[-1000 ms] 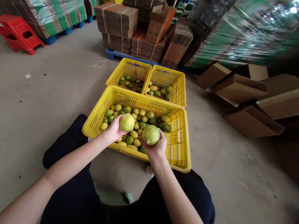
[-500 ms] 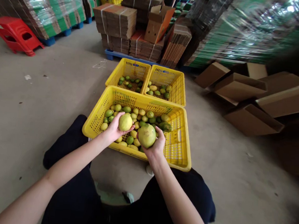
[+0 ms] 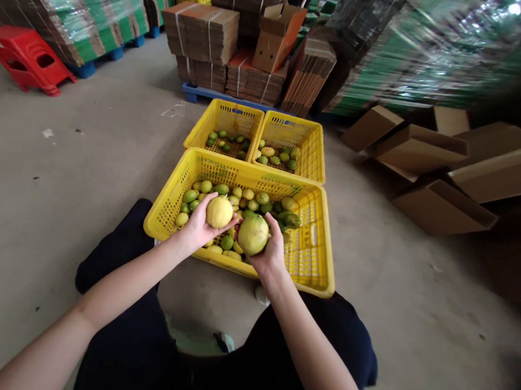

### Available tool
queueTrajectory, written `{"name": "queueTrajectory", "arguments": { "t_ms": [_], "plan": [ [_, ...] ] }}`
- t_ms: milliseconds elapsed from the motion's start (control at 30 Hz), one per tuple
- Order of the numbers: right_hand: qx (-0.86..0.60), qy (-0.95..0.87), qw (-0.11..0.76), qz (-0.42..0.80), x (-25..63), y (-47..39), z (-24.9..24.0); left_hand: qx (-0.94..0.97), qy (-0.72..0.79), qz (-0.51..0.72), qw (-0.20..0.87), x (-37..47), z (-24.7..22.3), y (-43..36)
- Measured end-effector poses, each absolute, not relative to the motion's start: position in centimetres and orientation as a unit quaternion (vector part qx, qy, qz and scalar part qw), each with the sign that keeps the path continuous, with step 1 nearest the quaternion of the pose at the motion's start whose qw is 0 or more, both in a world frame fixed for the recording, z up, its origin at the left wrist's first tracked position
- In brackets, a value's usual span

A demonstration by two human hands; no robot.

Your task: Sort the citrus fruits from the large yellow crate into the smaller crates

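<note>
Above the large yellow crate [image 3: 313,265], my left hand [image 3: 199,226] holds a yellow fruit [image 3: 219,212], its fingers curled round the underside. My right hand [image 3: 273,250] grips a larger green-yellow fruit [image 3: 253,235], thumb along its right side. The two fruits are close together, side by side. Beneath them, several green and yellow fruits [image 3: 190,196] lie in the crate, partly hidden by my hands. A long dark green fruit [image 3: 290,220] is just right of my right hand.
Two smaller yellow crates, left [image 3: 196,127] and right [image 3: 316,145], with some fruits stand behind the large one. Bundled cardboard [image 3: 201,31] sits beyond on a blue pallet [image 3: 194,92]. Open cartons [image 3: 421,149] lie right; a red stool [image 3: 28,56] stands left.
The fruit in my right hand has shifted slightly left and up, nearer the other fruit. The yellow fruit in my left hand has turned a little.
</note>
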State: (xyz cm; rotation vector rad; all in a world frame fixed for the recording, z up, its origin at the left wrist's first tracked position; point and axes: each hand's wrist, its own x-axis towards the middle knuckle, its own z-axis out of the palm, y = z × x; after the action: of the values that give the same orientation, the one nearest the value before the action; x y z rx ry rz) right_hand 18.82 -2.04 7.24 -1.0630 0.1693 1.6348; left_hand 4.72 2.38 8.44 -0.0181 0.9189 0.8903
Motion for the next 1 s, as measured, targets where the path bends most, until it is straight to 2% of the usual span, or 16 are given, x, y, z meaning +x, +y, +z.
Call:
{"name": "queueTrajectory", "arguments": {
  "t_ms": [167, 367, 567, 767, 1000],
  "plan": [
    [-0.453, 0.063, 0.579, 0.675, 18.7, -2.0, 7.5, -0.03, 0.422, 0.438, 0.793, 4.3, 8.3, 2.5],
    [-0.447, 0.084, 0.548, 0.702, 18.3, -1.9, 7.7, -0.059, 0.415, 0.428, 0.801, 4.1, 7.7, 2.8],
    [-0.43, 0.078, 0.576, 0.691, 18.6, -2.1, 7.0, -0.066, 0.441, 0.469, 0.762, 4.5, 8.1, 2.7],
    [-0.475, 0.126, 0.576, 0.653, 18.6, -1.6, 6.6, -0.075, 0.474, 0.452, 0.752, 4.8, 7.3, 2.8],
    [-0.458, 0.099, 0.588, 0.659, 18.9, -1.8, 6.9, -0.018, 0.455, 0.467, 0.758, 4.7, 7.8, 2.6]
  ]
}}
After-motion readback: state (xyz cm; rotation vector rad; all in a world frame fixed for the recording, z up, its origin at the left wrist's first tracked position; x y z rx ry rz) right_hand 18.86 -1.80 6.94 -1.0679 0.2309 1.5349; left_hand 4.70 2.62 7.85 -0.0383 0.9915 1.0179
